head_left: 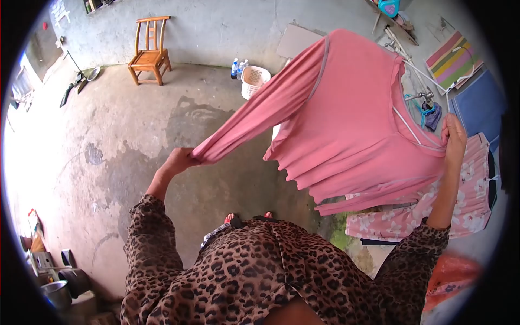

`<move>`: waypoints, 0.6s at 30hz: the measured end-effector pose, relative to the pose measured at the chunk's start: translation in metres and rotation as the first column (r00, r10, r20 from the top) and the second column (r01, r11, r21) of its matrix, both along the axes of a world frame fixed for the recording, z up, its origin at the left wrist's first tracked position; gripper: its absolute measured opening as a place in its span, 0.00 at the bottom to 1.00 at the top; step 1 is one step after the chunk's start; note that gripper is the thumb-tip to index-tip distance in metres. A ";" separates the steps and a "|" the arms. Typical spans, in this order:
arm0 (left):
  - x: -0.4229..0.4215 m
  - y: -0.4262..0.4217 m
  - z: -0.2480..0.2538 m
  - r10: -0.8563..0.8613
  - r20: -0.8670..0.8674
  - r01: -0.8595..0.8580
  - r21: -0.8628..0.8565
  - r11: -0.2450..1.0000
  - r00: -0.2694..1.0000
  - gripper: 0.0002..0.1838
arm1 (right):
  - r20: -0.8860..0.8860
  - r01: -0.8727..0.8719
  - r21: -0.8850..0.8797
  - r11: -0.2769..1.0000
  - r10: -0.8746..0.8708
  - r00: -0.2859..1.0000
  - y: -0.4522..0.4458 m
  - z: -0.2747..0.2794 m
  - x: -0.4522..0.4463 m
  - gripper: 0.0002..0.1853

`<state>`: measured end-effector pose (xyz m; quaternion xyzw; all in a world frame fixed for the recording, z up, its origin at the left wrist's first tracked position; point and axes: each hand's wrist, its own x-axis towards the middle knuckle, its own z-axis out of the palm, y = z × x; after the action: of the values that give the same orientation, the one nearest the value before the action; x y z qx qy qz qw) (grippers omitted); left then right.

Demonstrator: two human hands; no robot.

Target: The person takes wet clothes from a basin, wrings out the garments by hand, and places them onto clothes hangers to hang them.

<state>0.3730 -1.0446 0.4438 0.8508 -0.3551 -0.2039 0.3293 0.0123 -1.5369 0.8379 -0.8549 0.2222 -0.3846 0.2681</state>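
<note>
A pink long-sleeved shirt with grey seams is stretched out in the air in front of me. At the cuff of one sleeve, my left hand is closed and pulls the fabric out to the left. My right hand is a fist at the neckline on the other side, gripping the shirt there. Inside the neck opening shows part of a white hanger. The shirt's lower hem hangs in wavy folds, and its other sleeve droops toward the right.
Pink floral trousers hang at the right, below the shirt. Behind the neckline is a metal tap. A wooden chair stands by the wall, with a white basket and bottles farther right. A metal pot sits lower left.
</note>
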 end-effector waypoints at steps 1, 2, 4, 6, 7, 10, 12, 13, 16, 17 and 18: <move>-0.003 -0.003 -0.003 0.043 0.012 -0.042 -0.049 0.998 0.999 0.15 | -0.003 -0.001 0.006 1.000 0.001 1.000 0.000 0.002 0.000 0.19; -0.005 -0.005 -0.006 0.080 -0.135 -0.092 -0.086 0.992 0.988 0.16 | -0.007 -0.003 0.012 1.000 0.003 1.000 -0.001 0.005 -0.001 0.19; -0.010 -0.010 0.001 0.138 -0.415 -0.211 -0.136 0.968 0.899 0.19 | -0.002 0.004 0.023 1.000 -0.004 1.000 -0.004 0.009 -0.004 0.20; 0.011 -0.007 -0.051 0.128 -0.264 -0.134 -0.005 0.991 0.956 0.23 | 0.015 0.024 0.033 0.999 -0.025 1.000 -0.007 0.013 -0.007 0.20; 0.013 -0.008 -0.056 0.112 -0.187 -0.101 0.065 0.993 0.976 0.26 | 0.021 0.023 0.030 0.999 -0.024 0.999 -0.007 0.015 -0.008 0.20; -0.006 -0.008 -0.041 0.174 -0.724 -0.355 -0.104 0.929 0.668 0.30 | 0.030 0.036 0.020 0.999 -0.037 0.999 -0.009 0.018 -0.014 0.19; -0.015 -0.006 -0.038 -0.053 -0.734 -0.206 -0.259 0.944 0.678 0.32 | 0.034 0.055 0.001 0.998 -0.055 0.998 -0.007 0.020 -0.013 0.19; -0.019 -0.006 -0.039 -0.173 -0.722 -0.125 -0.339 0.932 0.670 0.33 | 0.034 0.045 0.006 0.999 -0.046 0.998 -0.006 0.022 -0.013 0.18; -0.020 -0.007 -0.071 -0.194 -0.698 0.058 -0.215 0.975 0.689 0.32 | 0.028 0.034 0.011 0.999 -0.035 0.999 -0.005 0.022 -0.013 0.18; -0.019 -0.005 -0.076 -0.087 -0.497 0.070 -0.052 0.996 0.863 0.32 | 0.023 0.032 0.012 0.999 -0.032 0.999 -0.007 0.020 -0.013 0.17; -0.012 -0.004 -0.080 -0.101 -0.294 0.160 0.184 0.970 0.950 0.32 | 0.015 0.029 0.015 0.999 -0.030 0.999 -0.006 0.018 -0.012 0.17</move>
<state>0.3610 -1.0485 0.3636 0.8170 -0.3370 -0.3802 0.2728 0.0000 -1.5429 0.8559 -0.8464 0.2356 -0.3936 0.2705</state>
